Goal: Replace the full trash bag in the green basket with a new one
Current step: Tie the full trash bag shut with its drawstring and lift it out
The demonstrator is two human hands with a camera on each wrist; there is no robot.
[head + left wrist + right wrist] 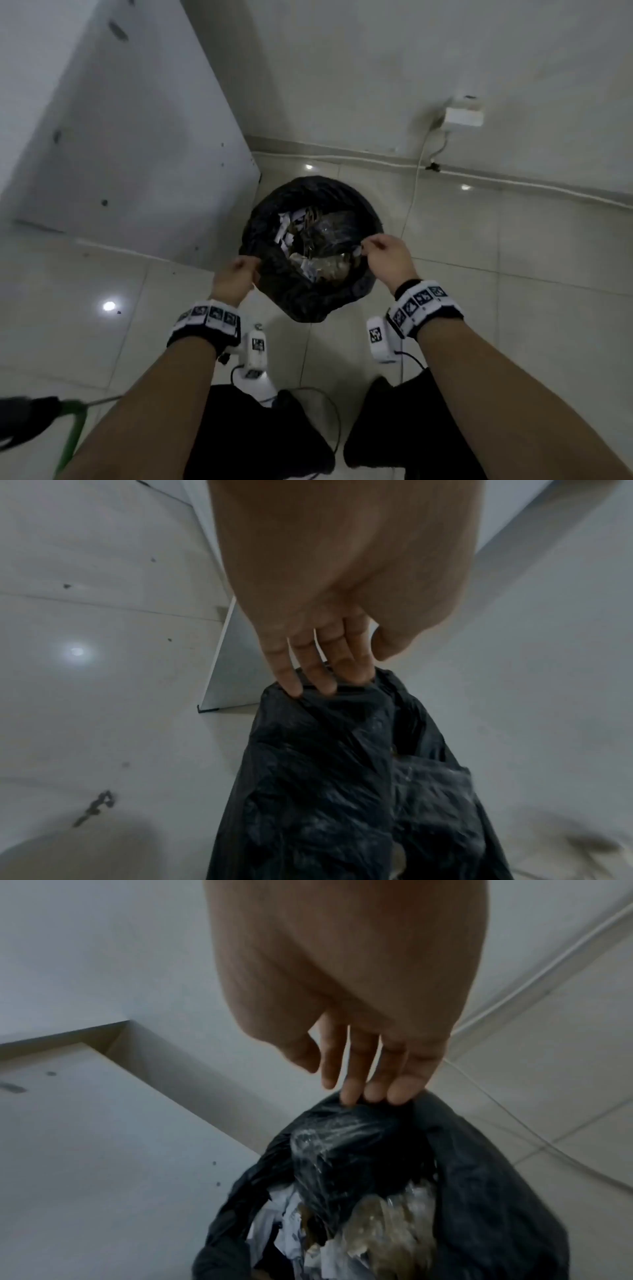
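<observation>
Both your left hand point(239, 278) and right hand point(386, 256) pinch opposite edges of the black trash bag point(310, 294) standing on the floor tiles point(513, 325), likely to gather its mouth shut over the rubbish.

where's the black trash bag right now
In the head view the black trash bag sits mid-frame on the tiled floor, just right of the white cabinet, its rim pinched between the left hand and the right hand.
</observation>
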